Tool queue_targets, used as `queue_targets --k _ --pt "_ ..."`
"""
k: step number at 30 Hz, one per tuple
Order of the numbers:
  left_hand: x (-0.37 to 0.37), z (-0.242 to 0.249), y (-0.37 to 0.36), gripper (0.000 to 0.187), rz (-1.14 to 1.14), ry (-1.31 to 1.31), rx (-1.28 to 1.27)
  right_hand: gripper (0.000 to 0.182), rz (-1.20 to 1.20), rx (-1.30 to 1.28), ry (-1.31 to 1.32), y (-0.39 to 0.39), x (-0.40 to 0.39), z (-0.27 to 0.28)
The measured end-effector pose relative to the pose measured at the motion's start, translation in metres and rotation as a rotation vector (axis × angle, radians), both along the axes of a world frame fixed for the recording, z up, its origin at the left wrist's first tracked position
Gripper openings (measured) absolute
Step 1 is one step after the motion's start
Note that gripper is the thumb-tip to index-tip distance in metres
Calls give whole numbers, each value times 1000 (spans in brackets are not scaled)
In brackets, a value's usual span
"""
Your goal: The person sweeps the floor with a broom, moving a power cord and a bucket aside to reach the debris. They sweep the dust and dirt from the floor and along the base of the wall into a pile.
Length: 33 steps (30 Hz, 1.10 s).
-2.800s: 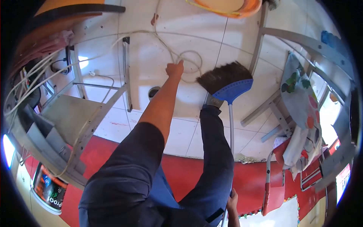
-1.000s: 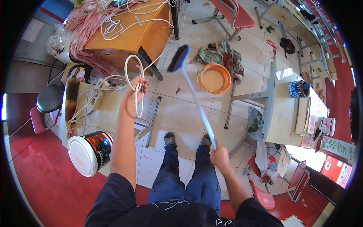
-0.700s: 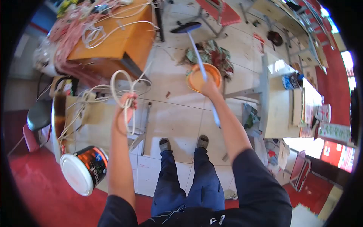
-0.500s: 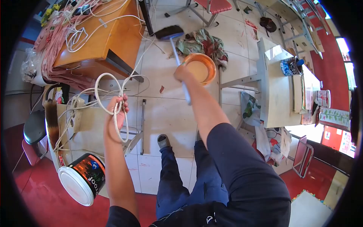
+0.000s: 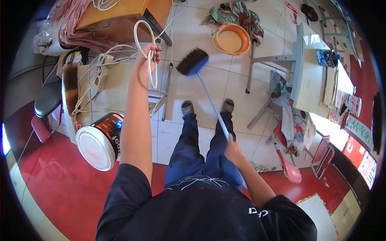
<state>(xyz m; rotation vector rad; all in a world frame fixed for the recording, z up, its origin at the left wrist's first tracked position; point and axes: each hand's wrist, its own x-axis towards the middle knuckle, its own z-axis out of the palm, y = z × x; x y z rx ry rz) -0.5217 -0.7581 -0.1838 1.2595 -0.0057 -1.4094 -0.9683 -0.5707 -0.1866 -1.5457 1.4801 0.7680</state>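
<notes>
With fingers of the left hand [image 5: 148,58], gripping looped white cable [image 5: 135,34] near the wooden table [image 5: 120,10]; with those of the right hand [image 5: 233,152], clamped on the broom handle [image 5: 211,102], holding bristles [image 5: 191,60] near the orange bucket [image 5: 246,42].

Tiled flr [image 5: 235,82]: orange bkt [image 5: 245,39], crumpled patterned cloth [image 5: 246,17] nr it.

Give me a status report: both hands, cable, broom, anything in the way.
Left hand closed around looped white cable. Right hand gripping broom. Possible obstacle: orange bucket ahead, just past the broom.
</notes>
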Motion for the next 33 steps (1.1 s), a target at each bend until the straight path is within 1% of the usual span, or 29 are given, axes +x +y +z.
queue_targets --k 1,3,4,5,8,9,10,12,13,15,16,17,18,20,21,23,24,25,26,27,28,29,30,31,33 --pt "0 -1 2 17 -3 18 7 67 49 27 48 23 -29 17" --pt "0 9 4 16 1 66 -60 67 58 60 144 53 -75 43" --pt "-1 14 7 16 -3 91 -85 66 1 58 99 58 -91 61" --pt "12 -2 4 15 -7 184 -74 64 -58 53 50 61 -96 83" --pt "20 7 -2 15 25 303 -73 59 -282 5 -127 65 -84 134" --pt "20 13 -4 15 20 301 -95 56 -264 -24 -137 62 -77 137" --pt "22 16 -5 15 0 311 -98 55 -221 -126 -220 62 -71 126" --pt "24 17 -15 14 -55 336 -110 53 -145 -347 -375 53 -58 83" --pt "26 12 -17 15 -102 301 -153 54 -172 -277 -271 35 -32 65" --pt "24 11 -20 16 -112 272 -114 54 -250 -289 -348 1 10 4" --pt "20 9 -20 16 -126 261 -89 52 -143 -225 -258 -14 30 -38" --pt "16 6 -19 16 -163 225 -71 53 -151 -321 -255 -31 52 -67" --pt "13 2 -20 17 -200 187 -55 54 -150 -219 -254 -59 71 -60" --pt "14 -14 -20 18 -295 178 99 53 -189 -295 -198 -80 86 -81" --pt "12 -22 -20 19 -332 167 171 53 -241 -304 -183 -79 76 -91" --pt "-3 -32 -10 20 -340 77 211 52 -315 -324 -162 -66 57 -106" --pt "-12 -36 -6 20 -340 33 223 51 -287 -326 -133 -49 34 -106" --pt "-20 -40 -3 20 -331 26 247 51 -259 -328 -100 -24 4 -98" --pt "-28 -45 1 19 -341 16 262 50 -261 -307 -116 3 -17 -73" --pt "-35 -51 3 19 -348 7 271 48 -337 -353 -143 44 -37 -64" --pt "-39 -58 4 18 -352 0 278 47 -360 -238 -75 82 -56 -36" --pt "-40 -68 3 16 -391 45 293 49 -367 -165 -11 127 -77 -26" --pt "-48 -78 2 16 -391 67 317 50 -392 -200 66 188 -97 13" --pt "-53 -83 0 15 -396 71 346 48 -494 -123 111 211 -103 34" --pt "-63 -88 -7 14 -408 28 344 46 -615 -126 86 221 -105 85"
